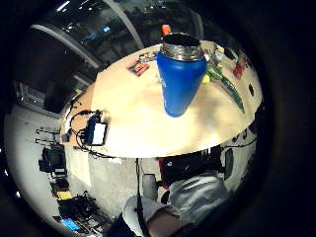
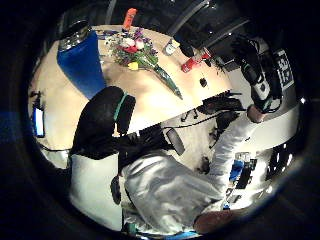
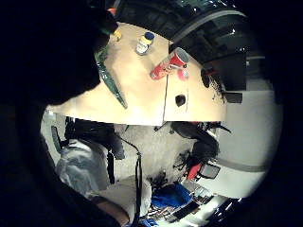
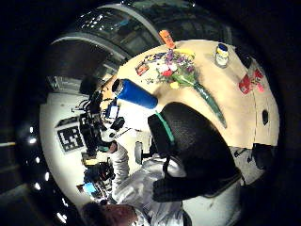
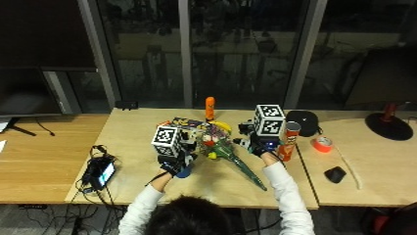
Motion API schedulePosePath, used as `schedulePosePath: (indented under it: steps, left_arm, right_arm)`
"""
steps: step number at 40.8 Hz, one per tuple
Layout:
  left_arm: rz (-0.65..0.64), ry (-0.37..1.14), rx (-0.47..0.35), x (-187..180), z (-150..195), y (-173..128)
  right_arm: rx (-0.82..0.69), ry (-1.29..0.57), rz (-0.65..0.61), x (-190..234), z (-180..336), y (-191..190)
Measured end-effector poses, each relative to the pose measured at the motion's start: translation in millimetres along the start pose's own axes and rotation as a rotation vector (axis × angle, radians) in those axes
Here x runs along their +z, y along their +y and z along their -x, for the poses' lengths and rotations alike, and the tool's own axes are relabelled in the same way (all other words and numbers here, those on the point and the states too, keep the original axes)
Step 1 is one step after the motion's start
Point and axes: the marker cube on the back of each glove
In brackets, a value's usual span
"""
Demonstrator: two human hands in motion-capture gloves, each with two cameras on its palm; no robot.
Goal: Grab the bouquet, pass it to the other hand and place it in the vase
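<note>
The bouquet [image 5: 224, 152] lies flat on the wooden table, flower heads toward the far side and its green wrapped stem pointing at the near edge; it also shows as the bouquet [image 2: 140, 52] and the bouquet [image 4: 183, 73]. A blue vase [image 1: 180, 74] with a metal rim stands upright to its left, mostly covered in the outside view, where only a bit of the vase [image 5: 184, 172] shows. My left hand [image 5: 173, 164] hovers above the vase, fingers relaxed, holding nothing. My right hand [image 5: 256, 145] hangs in the air right of the flower heads, also empty.
A red can [image 5: 287, 147] stands just right of my right hand. Farther right lie an orange tape roll [image 5: 321, 144] and a small black object [image 5: 334, 174]. An orange bottle [image 5: 210, 107] stands behind the flowers. A lit device [image 5: 101, 171] with cables sits at the table's left edge.
</note>
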Motion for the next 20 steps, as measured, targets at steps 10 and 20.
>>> schedulePosePath:
  steps: [10, 20]
  left_arm:
    - [0.022, -0.006, 0.019, -1.2, -4.3, 7.1]
    - [0.031, -0.007, 0.035, -1.4, -8.1, 12.9]
  right_arm:
    - [0.134, -0.154, 0.009, -2.5, -46.2, -24.4]
    - [0.307, -0.244, -0.008, 21.2, -112.0, -51.2]
